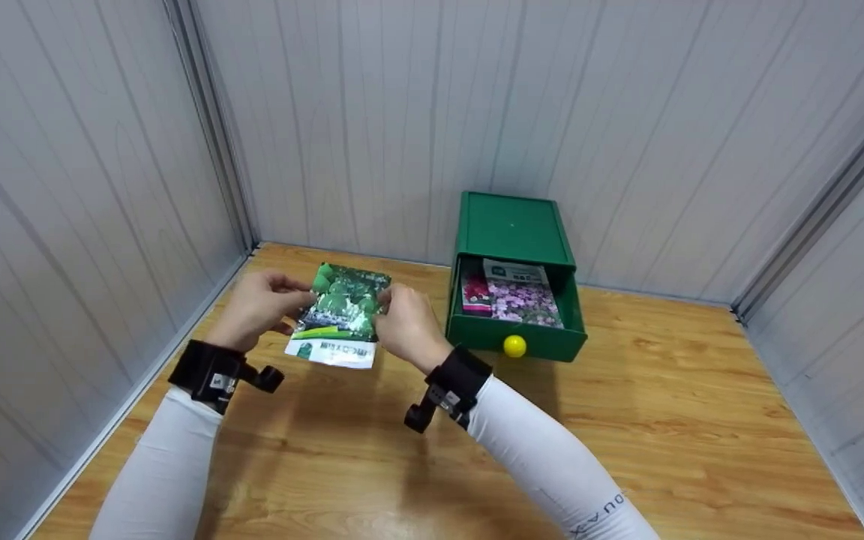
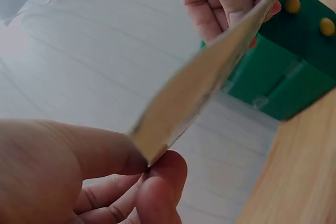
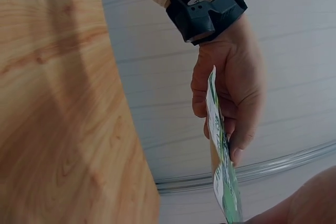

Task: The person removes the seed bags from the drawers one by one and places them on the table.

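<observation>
A shiny green seed packet (image 1: 343,313) with a white printed strip along its near edge is held above the table between both hands. My left hand (image 1: 256,307) pinches its left edge between thumb and fingers. On the opposite edge, my right hand (image 1: 409,322) pinches it too. Seen edge-on in the left wrist view, the packet (image 2: 197,85) looks thin and slightly bowed, with the left hand (image 2: 100,174) at its lower end. The right wrist view also shows the packet (image 3: 220,145) from the side, the left hand (image 3: 236,82) beyond it.
To the right stands a green drawer box (image 1: 514,225), its upper drawer (image 1: 477,330) pulled out by a yellow knob (image 1: 514,346). Inside lie a purple-flowered packet (image 1: 526,296) and a red-pink packet (image 1: 475,294). Pale panel walls (image 1: 387,135) enclose the wooden table (image 1: 664,420).
</observation>
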`<state>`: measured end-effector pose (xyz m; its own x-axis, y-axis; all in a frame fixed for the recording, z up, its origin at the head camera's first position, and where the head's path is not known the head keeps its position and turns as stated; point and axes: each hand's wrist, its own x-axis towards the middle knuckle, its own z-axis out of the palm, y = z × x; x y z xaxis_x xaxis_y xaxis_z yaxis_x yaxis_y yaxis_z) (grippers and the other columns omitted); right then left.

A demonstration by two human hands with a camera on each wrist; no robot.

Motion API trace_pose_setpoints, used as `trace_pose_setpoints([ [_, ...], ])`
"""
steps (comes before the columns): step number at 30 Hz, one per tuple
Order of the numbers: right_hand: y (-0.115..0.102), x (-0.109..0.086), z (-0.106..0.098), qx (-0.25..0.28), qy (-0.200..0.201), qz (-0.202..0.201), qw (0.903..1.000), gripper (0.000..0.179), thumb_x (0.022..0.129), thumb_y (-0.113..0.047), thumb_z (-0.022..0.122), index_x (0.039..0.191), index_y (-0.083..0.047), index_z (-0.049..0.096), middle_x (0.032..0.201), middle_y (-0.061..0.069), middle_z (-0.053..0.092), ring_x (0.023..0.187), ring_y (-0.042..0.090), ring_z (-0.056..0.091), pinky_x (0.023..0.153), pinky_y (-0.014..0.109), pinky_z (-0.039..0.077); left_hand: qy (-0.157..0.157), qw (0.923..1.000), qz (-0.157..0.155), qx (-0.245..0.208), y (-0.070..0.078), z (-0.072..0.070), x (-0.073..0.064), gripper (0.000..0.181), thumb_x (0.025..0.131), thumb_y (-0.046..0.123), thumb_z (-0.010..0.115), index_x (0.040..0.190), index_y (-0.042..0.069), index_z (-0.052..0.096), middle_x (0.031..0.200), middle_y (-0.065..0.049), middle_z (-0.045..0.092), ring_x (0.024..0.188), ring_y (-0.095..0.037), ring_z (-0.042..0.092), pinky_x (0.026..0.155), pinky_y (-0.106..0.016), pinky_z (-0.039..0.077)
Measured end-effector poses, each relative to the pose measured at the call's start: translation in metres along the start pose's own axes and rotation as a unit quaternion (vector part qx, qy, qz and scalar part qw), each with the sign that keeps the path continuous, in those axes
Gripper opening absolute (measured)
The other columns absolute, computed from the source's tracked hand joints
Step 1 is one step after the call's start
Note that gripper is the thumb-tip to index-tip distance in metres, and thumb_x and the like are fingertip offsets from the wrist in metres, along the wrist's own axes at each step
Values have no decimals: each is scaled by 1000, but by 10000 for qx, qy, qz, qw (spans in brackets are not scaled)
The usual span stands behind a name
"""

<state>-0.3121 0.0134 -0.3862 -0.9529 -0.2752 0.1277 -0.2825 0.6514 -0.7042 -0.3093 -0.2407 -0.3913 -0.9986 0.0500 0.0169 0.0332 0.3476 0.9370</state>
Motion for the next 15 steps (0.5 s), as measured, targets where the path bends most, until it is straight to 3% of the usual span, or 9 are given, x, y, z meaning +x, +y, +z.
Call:
trace_pose_setpoints([
  [8, 23, -3, 30, 218, 53, 29, 9997, 25, 103, -2, 73, 127, 3, 73, 110, 11, 74, 87, 18, 68, 78, 33, 61, -34, 10000, 18, 73, -29, 8, -1, 34, 102, 12, 79, 127, -10, 70, 104, -14, 78, 77, -17, 72, 62, -31, 64],
  [15, 45, -6, 59, 1027, -203, 417, 9936, 24, 103, -2, 77, 126, 2, 70, 106, 8, 70, 80, 15, 70, 70, 28, 61, 30, 9987, -146, 482, -55, 12, -4, 30, 103, 12, 77, 124, -8, 72, 103, -16, 77, 75, -18, 71, 66, -38, 66],
])
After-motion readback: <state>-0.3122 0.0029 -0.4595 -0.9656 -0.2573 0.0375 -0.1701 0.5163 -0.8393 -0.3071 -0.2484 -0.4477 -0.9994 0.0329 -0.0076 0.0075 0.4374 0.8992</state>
